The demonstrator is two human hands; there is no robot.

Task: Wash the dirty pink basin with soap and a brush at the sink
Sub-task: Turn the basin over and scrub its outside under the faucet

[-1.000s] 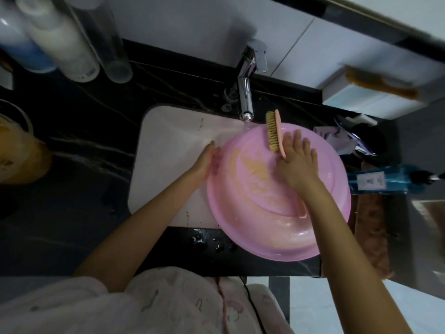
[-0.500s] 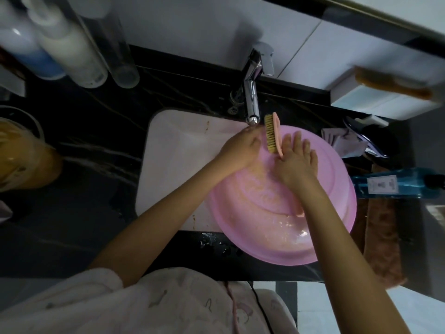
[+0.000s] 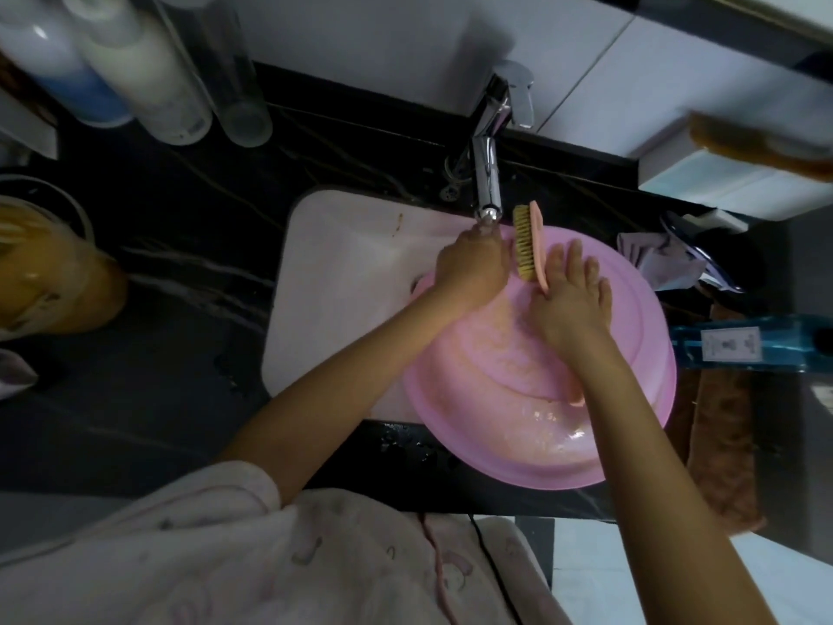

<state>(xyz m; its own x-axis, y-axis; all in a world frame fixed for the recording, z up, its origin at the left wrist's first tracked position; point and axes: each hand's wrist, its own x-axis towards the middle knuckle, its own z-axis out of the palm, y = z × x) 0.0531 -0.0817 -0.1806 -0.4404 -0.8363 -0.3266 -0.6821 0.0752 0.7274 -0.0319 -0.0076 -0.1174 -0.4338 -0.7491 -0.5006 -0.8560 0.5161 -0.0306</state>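
A dark surface (image 3: 157,354) veined with pale streaks runs left to right below a white tiled wall (image 3: 360,38). A white sink (image 3: 342,272) is set into it, with a chrome faucet (image 3: 489,173) at its far edge.

The pink basin (image 3: 631,399) lies over the right part of the sink and juts past the near edge of the surface. Brownish smears and wet patches show inside it.

The right hand (image 3: 572,304) holds the brush (image 3: 525,245) over the basin's far rim. Its fingers lie fairly straight along the pink back, the handle passes under the palm, and the tan bristles face left.

The left hand (image 3: 473,272) sits right under the spout, just beside the bristles. Its fingers curl away from view, so I cannot tell whether it grips anything.

At the far left stand several bottles (image 3: 135,69), and an amber container (image 3: 58,272) stands nearer at the left edge.

Right of the basin a blue bottle (image 3: 743,345) lies on its side, just beside the rim. A brown towel (image 3: 721,444) lies on its near side and a crumpled grey cloth (image 3: 653,259) on its far side.

A pale sleeve (image 3: 203,534) fills the near left.
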